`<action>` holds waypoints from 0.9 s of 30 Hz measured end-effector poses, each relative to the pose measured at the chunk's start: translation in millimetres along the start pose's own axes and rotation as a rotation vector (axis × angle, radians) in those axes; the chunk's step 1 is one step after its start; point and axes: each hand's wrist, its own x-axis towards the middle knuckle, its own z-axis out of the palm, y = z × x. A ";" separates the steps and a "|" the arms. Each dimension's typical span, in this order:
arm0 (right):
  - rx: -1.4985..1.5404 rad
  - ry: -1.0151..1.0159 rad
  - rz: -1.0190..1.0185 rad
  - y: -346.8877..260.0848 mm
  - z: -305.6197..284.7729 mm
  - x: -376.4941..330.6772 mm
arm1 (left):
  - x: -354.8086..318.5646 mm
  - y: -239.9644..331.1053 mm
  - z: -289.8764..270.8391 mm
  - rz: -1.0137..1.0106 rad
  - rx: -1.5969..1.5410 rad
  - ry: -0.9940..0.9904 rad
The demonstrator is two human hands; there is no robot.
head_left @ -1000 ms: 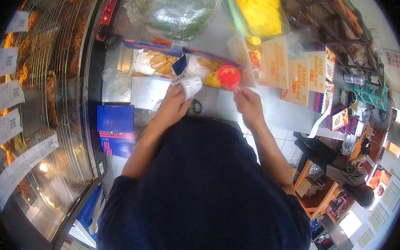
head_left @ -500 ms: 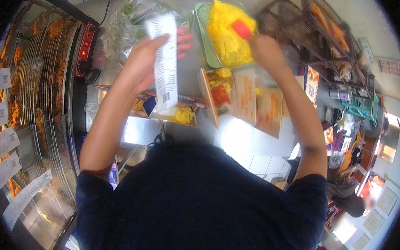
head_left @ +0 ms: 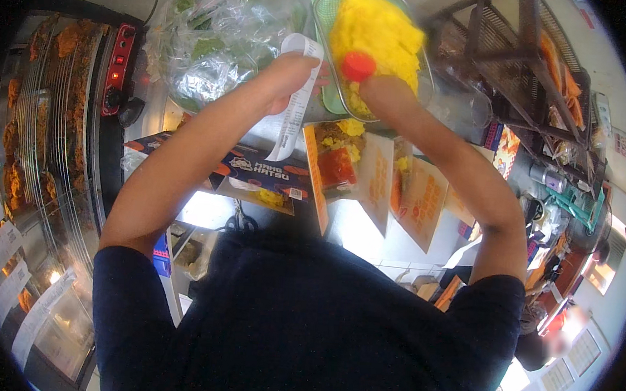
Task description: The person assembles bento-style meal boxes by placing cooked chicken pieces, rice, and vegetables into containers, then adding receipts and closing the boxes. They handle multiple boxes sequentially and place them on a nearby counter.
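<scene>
A long white printed paper slip [head_left: 293,119], like a receipt, is pinched in my left hand [head_left: 291,79] and hangs over the dark side of a food box. My right hand [head_left: 389,98] is closed around a small red cup [head_left: 358,66] at the near side of a mound of yellow rice [head_left: 377,31]. The rice fills a clear tub [head_left: 321,35] with a green basket beside or under it. Below my hands, an open box [head_left: 335,164] contains rice and reddish-orange food. Another box [head_left: 273,197] with rice is partly hidden by a dark printed flap.
A clear plastic bag [head_left: 221,54] with green leaves lies at the back left. A heated cabinet [head_left: 51,144] with fried food on racks stands at left. Dark crates [head_left: 508,57] rise at the back right. Scissors [head_left: 241,220] lie near my body.
My left hand and the slip have shifted right, closer to the tub. My right hand has brought the red cup lower, to the near part of the rice. The whole view has shifted.
</scene>
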 end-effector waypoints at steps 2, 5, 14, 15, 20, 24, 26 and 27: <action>-0.014 -0.031 -0.029 -4.1 -13.5 -1.6 | 4.5 -2.0 3.4 0.004 0.003 0.017; -0.008 -0.039 0.016 -5.0 -24.6 -3.8 | 10.7 -7.7 6.1 0.011 0.059 -0.020; 0.050 0.035 0.051 -2.9 -9.7 -6.9 | 17.6 -19.9 17.4 0.015 0.187 -0.065; 0.082 0.012 0.059 -3.2 18.6 -6.3 | 16.8 -19.9 19.9 0.016 0.209 -0.072; 0.293 -0.045 0.006 1.9 2.4 -26.2 | 21.0 -24.5 19.1 0.029 0.277 -0.054; 0.604 -0.007 -0.116 21.9 12.4 -36.2 | 17.2 -21.9 22.1 0.015 0.274 -0.039; 0.792 0.029 -0.146 33.6 26.2 -34.7 | 15.1 -18.3 24.9 0.004 0.292 -0.044; 0.891 0.021 -0.146 40.0 32.7 -32.3 | 15.9 -18.3 25.2 -0.004 0.303 -0.057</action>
